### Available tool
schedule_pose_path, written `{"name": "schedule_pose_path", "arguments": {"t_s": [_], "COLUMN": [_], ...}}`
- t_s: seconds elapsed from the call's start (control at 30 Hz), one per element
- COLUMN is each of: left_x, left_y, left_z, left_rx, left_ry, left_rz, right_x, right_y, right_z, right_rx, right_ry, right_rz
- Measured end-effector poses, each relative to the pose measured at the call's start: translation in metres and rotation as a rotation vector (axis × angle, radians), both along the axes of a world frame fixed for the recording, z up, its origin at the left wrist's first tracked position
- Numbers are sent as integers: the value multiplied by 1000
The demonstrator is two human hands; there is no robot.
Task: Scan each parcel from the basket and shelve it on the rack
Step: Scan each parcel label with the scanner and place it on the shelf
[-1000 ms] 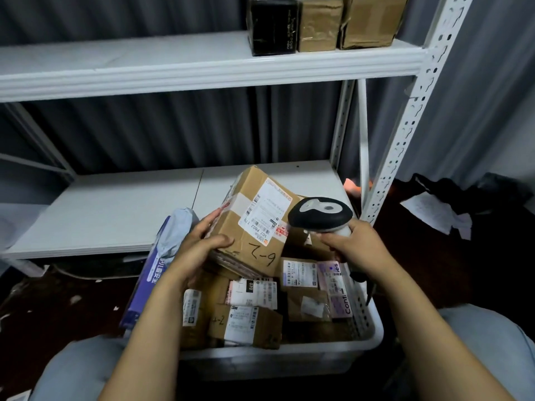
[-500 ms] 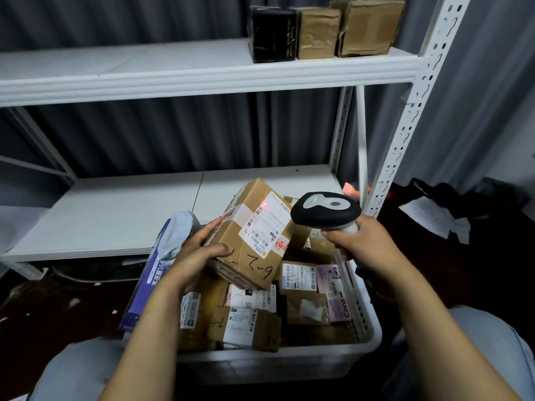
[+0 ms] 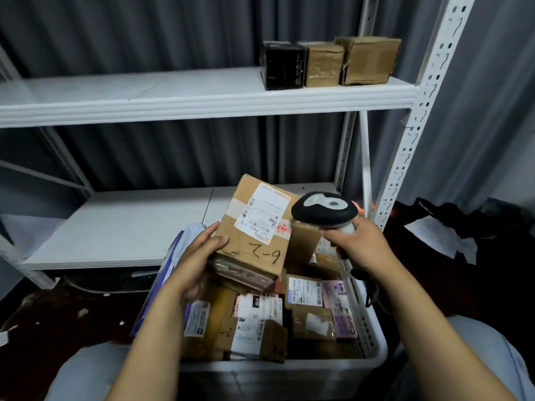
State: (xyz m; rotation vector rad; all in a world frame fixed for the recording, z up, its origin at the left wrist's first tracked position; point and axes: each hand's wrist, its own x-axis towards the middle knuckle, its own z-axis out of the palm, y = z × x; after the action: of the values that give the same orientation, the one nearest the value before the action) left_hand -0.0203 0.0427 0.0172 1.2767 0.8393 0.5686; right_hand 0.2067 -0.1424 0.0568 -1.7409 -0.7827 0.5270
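Observation:
My left hand [image 3: 199, 259] grips a brown cardboard parcel [image 3: 254, 235] with a white label and "6-2" written on it, tilted above the basket. My right hand [image 3: 357, 244] holds a black and white barcode scanner [image 3: 322, 211], its head close to the parcel's right edge. Below lies the white basket [image 3: 373, 340] filled with several labelled parcels [image 3: 257, 334]. The white rack has a lower shelf [image 3: 115, 227] just behind the basket and an upper shelf [image 3: 173, 94].
Three small boxes [image 3: 327, 63] stand at the right end of the upper shelf. A perforated rack post [image 3: 417, 117] rises on the right. A purple and grey mailer bag [image 3: 173, 256] leans on the basket's left side. Papers and dark cloth [image 3: 445, 235] lie on the floor right.
The parcel has risen and tilted more upright in my left hand. The red scan dot seen on its label half a second ago is gone. The scanner has stayed beside it.

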Motion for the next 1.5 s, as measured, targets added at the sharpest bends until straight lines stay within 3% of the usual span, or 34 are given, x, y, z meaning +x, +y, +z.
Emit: {"name": "schedule_pose_path", "arguments": {"t_s": [0.17,0.43,0.67,0.93,1.07,1.13,1.23,1.33,1.43,1.5], "left_x": [-5,1,34,92,122,136,146,148,156,163], "left_y": [-3,10,32,87,121,131,138,145,159,170], "left_z": [40,140,222,248,252,249,230,212,206,211], "left_rx": [-75,3,7,4,-19,153,694,1150,1385,1416], "left_ry": [-120,-202,-229,-179,-306,-196,162,353,433,419], "left_rz": [67,167,179,197,251,347,428,398,429,446], "right_x": [-15,-23,3,40,57,66,80,93,104,110], "right_y": [22,51,77,112,132,141,153,165,180,189], "right_z": [37,115,169,196,197,197,198,202,206,209], "right_rx": [167,376,352,237,230,217,203,192,191,178], "right_ry": [76,138,-2,-150,-182,-210,-237,-244,-272,-300], "right_rz": [-55,-129,-209,-189,-168,-160,-163,-180,-203,-214]}}
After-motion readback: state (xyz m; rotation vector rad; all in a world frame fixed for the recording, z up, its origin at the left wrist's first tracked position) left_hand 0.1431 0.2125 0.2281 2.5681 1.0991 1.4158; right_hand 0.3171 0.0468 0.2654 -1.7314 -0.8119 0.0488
